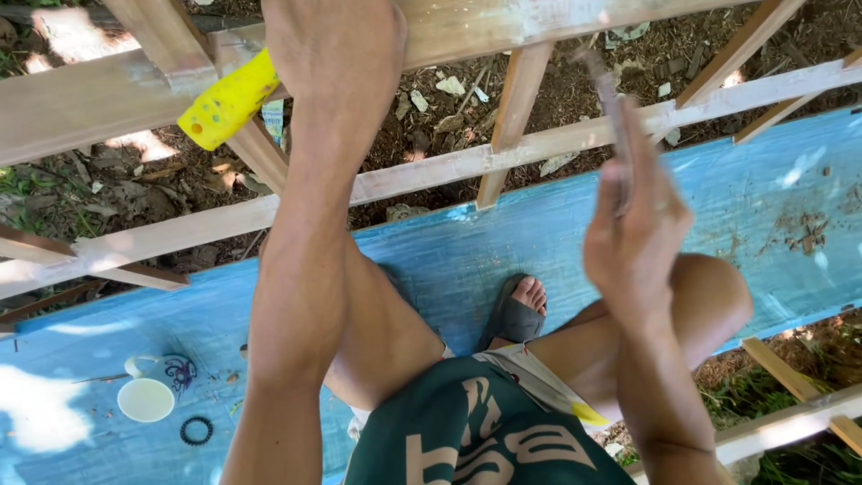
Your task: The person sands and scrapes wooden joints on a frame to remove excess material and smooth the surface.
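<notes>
Yellow-handled tool (pixel 227 101) gripped by left hand (pixel 332 45) | right hand (pixel 633 238) holding blurred rod (pixel 609 94) | blue tarp (pixel 503 242) | wooden frame (pixel 449 164) outdoors

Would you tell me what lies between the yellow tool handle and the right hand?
In the head view, an upright wooden slat stands between the yellow handle and right hand.

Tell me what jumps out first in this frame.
The yellow handle at upper left, jutting from the left hand against the wooden frame. At right, the right hand has its grip on a thin, motion-blurred tool. Below lies a blue tarp, with a sandalled foot at centre.
</notes>
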